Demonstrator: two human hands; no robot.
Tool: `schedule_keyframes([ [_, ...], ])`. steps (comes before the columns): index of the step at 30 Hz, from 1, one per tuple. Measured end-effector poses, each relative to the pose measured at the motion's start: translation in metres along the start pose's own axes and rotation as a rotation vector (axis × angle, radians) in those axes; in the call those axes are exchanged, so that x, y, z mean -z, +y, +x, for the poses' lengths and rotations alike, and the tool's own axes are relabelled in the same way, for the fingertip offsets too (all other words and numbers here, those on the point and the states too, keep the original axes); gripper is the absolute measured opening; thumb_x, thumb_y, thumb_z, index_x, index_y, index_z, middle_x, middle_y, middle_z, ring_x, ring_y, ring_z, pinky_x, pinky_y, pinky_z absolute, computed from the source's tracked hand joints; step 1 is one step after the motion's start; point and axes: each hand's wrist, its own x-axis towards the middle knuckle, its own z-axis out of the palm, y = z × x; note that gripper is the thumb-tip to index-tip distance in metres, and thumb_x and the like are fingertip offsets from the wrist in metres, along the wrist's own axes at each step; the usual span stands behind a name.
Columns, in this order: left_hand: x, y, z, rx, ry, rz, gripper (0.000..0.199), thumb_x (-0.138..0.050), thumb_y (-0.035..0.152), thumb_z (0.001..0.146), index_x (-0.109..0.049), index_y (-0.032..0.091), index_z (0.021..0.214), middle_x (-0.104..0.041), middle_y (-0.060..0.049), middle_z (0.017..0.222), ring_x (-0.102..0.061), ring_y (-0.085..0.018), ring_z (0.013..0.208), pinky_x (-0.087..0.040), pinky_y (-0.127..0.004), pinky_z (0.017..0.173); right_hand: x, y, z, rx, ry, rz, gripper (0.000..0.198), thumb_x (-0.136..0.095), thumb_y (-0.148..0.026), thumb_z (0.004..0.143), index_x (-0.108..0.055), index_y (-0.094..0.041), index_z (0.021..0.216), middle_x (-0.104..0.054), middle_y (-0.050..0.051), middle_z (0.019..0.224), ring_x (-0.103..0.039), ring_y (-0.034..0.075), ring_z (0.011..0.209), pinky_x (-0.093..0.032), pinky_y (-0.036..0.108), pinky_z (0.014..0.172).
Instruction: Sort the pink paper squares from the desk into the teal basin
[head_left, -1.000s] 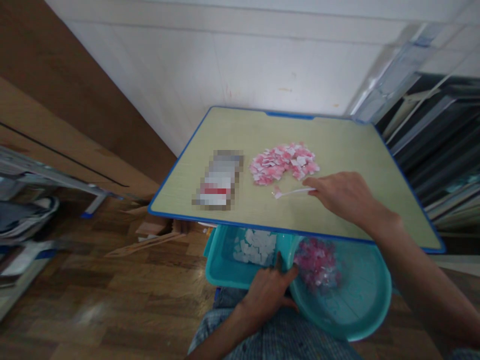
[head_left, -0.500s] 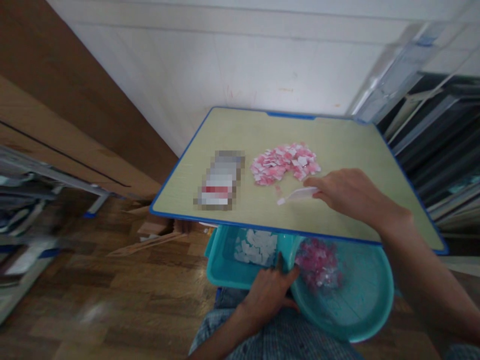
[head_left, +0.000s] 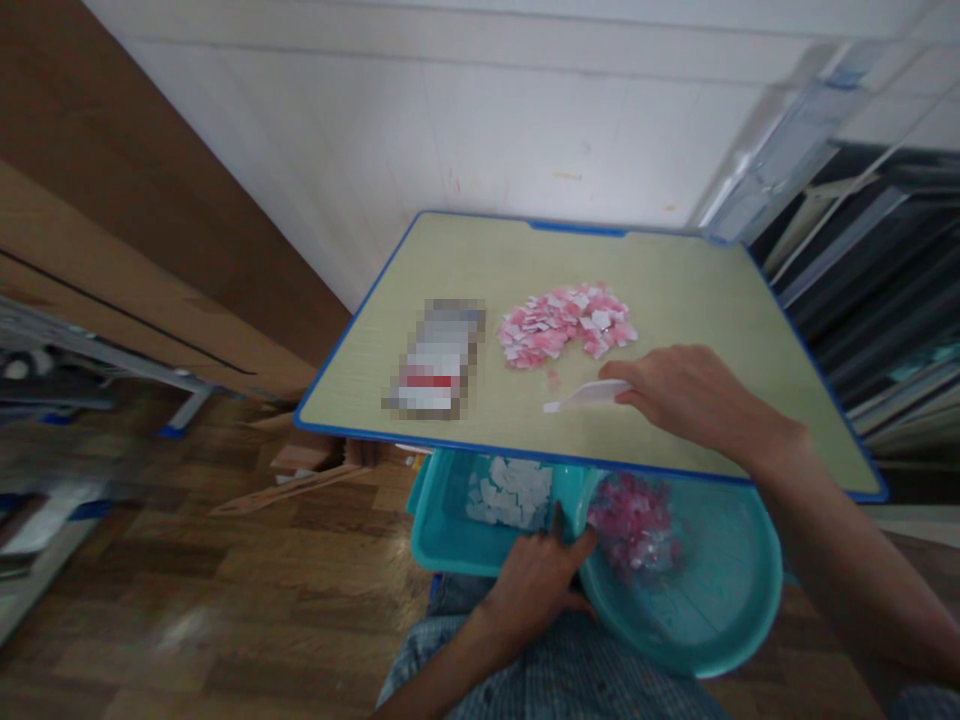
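In my right hand (head_left: 667,395) is a slim white plastic tool (head_left: 589,395) with a narrow tip, pinched at its wide end. It lies low over the pale yellow folding tabletop (head_left: 450,255), its tip pointing left. Just beyond it is a pile of small pink and white squares (head_left: 566,322), with one loose pink piece (head_left: 553,379) between pile and tool. My left hand (head_left: 532,585) rests with fingers spread where a rectangular teal tub (head_left: 457,560) meets a round teal basin (head_left: 712,660). White pieces (head_left: 510,492) lie in the tub; bagged pink pieces (head_left: 636,525) lie in the basin.
A phone-like, pixelated object (head_left: 435,358) lies on the tabletop's left side. Behind the table is a white panel (head_left: 525,130). Large cardboard (head_left: 150,230) stands at left, and dark stacked boards (head_left: 885,260) at right. Cardboard scraps (head_left: 315,460) lie on the wooden floor.
The white tool has shifted slightly left and its tip now sits flatter. My right hand moved a little left with it. My left hand stays in place.
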Motion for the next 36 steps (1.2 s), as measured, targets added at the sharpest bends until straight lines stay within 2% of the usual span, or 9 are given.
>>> schedule_keyframes([
  [4, 0.001, 0.000, 0.000, 0.001, -0.014, -0.011, 0.086, -0.077, 0.053, 0.066, -0.037, 0.027, 0.137, -0.031, -0.025, 0.144, -0.061, -0.038, 0.099, -0.051, -0.046, 0.078, 0.004, -0.002, 0.000, 0.053, -0.052, 0.040, 0.016, -0.051, -0.022, 0.085, -0.064, -0.022, 0.095, -0.062, 0.004, 0.065, -0.059, 0.019, 0.064, -0.021, 0.030, 0.053],
  [12, 0.002, 0.001, 0.000, 0.005, -0.026, -0.023, 0.085, -0.077, 0.049, 0.070, -0.034, 0.028, 0.140, -0.032, -0.024, 0.144, -0.059, -0.039, 0.102, -0.051, -0.047, 0.079, 0.007, -0.005, -0.003, 0.017, -0.097, 0.095, 0.015, -0.050, -0.019, 0.087, -0.062, -0.022, 0.095, -0.064, 0.004, 0.069, -0.059, 0.019, 0.064, -0.022, 0.030, 0.053],
  [19, -0.002, -0.001, 0.000, 0.004, -0.007, -0.010, 0.088, -0.076, 0.053, 0.068, -0.032, 0.029, 0.141, -0.036, -0.023, 0.142, -0.059, -0.039, 0.102, -0.051, -0.048, 0.078, 0.002, -0.023, 0.004, 0.128, -0.022, 0.172, 0.015, -0.054, -0.026, 0.087, -0.062, -0.023, 0.100, -0.065, 0.003, 0.071, -0.058, 0.018, 0.065, -0.025, 0.029, 0.056],
  [26, -0.002, -0.001, 0.000, -0.007, 0.016, 0.017, 0.086, -0.077, 0.053, 0.066, -0.036, 0.028, 0.138, -0.036, -0.024, 0.141, -0.062, -0.038, 0.097, -0.053, -0.046, 0.075, 0.001, -0.017, 0.007, 0.034, -0.045, 0.109, 0.017, -0.053, -0.027, 0.087, -0.062, -0.023, 0.101, -0.066, 0.004, 0.073, -0.058, 0.018, 0.064, -0.022, 0.029, 0.053],
  [36, -0.002, -0.002, 0.000, -0.008, 0.003, -0.002, 0.086, -0.076, 0.052, 0.069, -0.034, 0.029, 0.140, -0.031, -0.024, 0.145, -0.061, -0.039, 0.099, -0.052, -0.047, 0.076, -0.003, -0.031, 0.007, 0.127, 0.004, 0.136, 0.018, -0.054, -0.027, 0.087, -0.060, -0.022, 0.103, -0.065, 0.003, 0.069, -0.057, 0.017, 0.062, -0.021, 0.030, 0.053],
])
